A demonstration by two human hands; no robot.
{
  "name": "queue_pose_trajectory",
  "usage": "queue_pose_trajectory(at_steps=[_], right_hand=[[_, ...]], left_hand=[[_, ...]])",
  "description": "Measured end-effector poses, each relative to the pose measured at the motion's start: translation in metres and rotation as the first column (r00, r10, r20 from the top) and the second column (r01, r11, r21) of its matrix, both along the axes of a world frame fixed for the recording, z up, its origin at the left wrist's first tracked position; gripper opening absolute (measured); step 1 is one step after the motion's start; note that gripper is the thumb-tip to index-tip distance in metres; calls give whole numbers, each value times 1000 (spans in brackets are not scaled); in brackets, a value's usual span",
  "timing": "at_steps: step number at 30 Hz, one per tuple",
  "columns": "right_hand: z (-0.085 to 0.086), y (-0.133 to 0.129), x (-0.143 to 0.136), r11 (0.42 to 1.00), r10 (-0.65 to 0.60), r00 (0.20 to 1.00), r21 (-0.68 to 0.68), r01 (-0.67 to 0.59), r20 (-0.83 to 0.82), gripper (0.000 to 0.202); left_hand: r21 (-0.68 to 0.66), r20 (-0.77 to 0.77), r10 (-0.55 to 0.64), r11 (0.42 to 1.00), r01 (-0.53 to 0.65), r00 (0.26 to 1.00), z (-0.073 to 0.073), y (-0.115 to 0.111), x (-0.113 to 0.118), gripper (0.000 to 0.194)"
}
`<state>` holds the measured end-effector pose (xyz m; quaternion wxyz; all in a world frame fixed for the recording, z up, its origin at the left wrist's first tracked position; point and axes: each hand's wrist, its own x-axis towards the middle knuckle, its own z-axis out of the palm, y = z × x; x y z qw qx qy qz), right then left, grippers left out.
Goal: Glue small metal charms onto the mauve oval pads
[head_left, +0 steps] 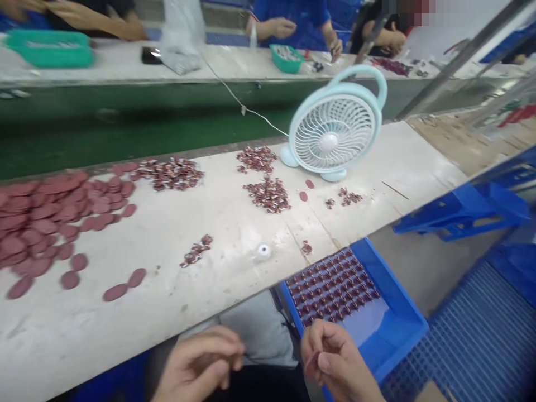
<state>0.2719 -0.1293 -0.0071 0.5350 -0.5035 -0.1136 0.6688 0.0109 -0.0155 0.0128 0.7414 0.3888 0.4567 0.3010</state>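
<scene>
My left hand [201, 363] is low at the bottom edge, below the table's front, fingers curled together; whether anything is pinched in them cannot be told. My right hand [335, 360] is beside it, fingers closed on a small dark red disc [312, 363]. Just past my right hand a blue tray [393, 312] holds rows of small dark red assembled parts [330, 287]. On the white table [218, 212] lie a heap of dark red oval discs [50, 218] at the left and several piles of small red-and-silver parts [268, 194].
A light blue desk fan [335, 131] stands at the table's back right, its cable running left. A small white round piece [263, 251] lies near the front edge. Blue crates [464, 212] sit to the right. Other people work at a far bench with green trays [50, 49].
</scene>
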Motion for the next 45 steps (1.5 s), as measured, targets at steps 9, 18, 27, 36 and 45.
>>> queue_pose_trajectory(at_steps=[9, 18, 27, 36, 45], right_hand=[[-1, 90, -86, 984, 169, 948, -4, -177, -269, 43], [-10, 118, -95, 905, 424, 906, 38, -424, -6, 51], [20, 199, -96, 701, 27, 27, 0, -713, 999, 39], [14, 211, -110, 596, 51, -204, -194, -780, 978, 21], [13, 178, -90, 781, 117, 261, 73, -620, 958, 25]], left_hand=[[-40, 408, 16, 999, 0, 913, -23, 16, 12, 28], [-52, 420, 192, 981, -188, 887, -8, 24, -9, 31], [-282, 177, 556, 819, -500, 812, -5, 25, -50, 43], [-319, 184, 557, 813, -487, 810, -8, 23, -61, 40], [-366, 192, 537, 816, -448, 821, 4, 21, -38, 47]])
